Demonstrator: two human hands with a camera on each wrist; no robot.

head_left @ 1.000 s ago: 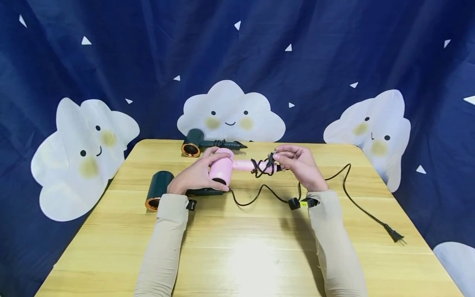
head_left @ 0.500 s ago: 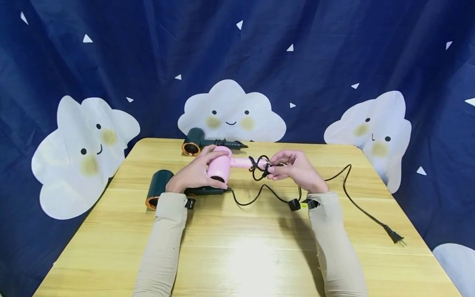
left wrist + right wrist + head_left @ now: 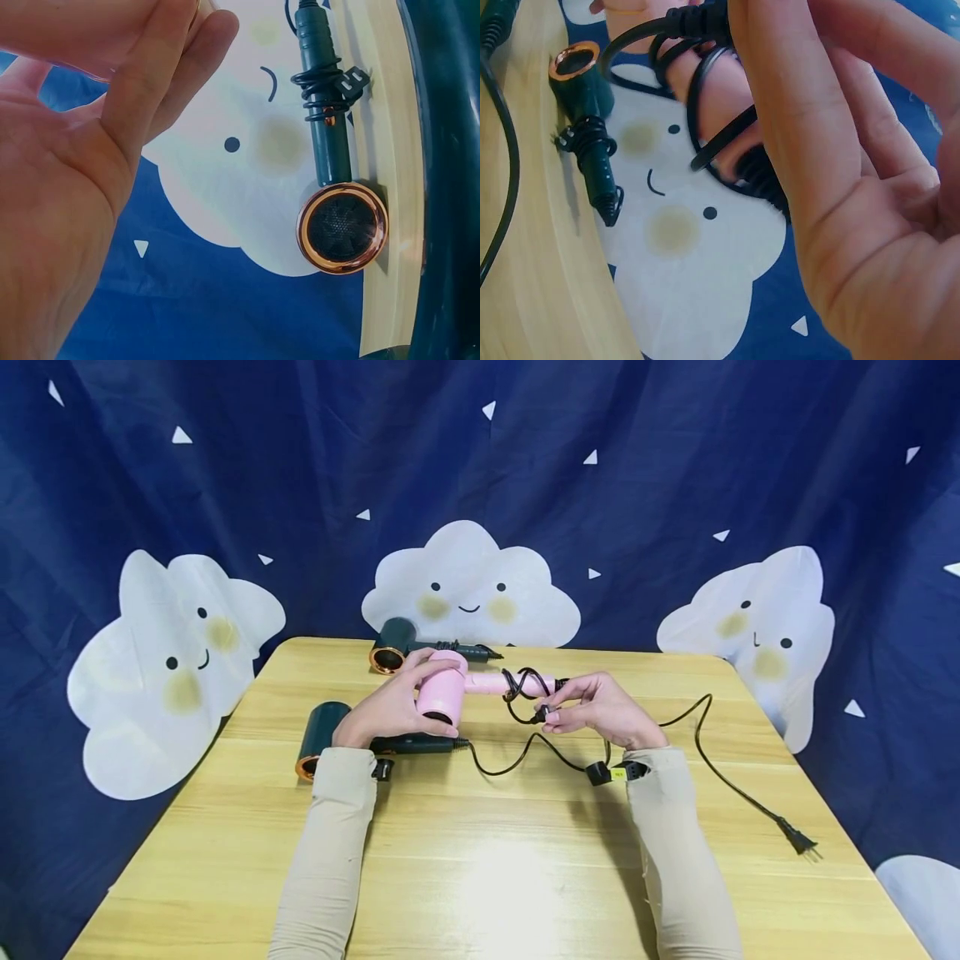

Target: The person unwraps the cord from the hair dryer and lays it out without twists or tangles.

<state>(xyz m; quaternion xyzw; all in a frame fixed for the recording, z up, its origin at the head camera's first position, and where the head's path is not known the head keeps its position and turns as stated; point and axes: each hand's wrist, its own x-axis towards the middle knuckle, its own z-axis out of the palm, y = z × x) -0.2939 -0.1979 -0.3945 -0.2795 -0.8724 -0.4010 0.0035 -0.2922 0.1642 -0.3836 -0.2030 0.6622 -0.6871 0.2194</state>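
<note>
My left hand (image 3: 386, 708) grips a pink hair dryer (image 3: 442, 693) around its barrel, thumb below and fingers over the top. The handle (image 3: 487, 683) points right, raised over the table. A black cord (image 3: 693, 97) is wound in loose loops round this handle. Between thumb and fingertips, my right hand (image 3: 606, 714) pinches the black plug (image 3: 543, 713) at the cord's end, just in front of the handle. In the right wrist view the plug is partly hidden by the fingers. The left wrist view shows only part of the pink barrel (image 3: 75, 30).
A dark green hair dryer (image 3: 327, 727) lies by my left wrist, its cord running right under my right arm to a plug (image 3: 797, 838). At the back edge of the wooden table (image 3: 450, 860) lies another green hair dryer (image 3: 396, 633) with its cord wrapped.
My right hand has brought the plug from above the pink handle down and toward me. One cord loop now hangs in front of the handle. The left hand keeps its grip, shifting only slightly.
</note>
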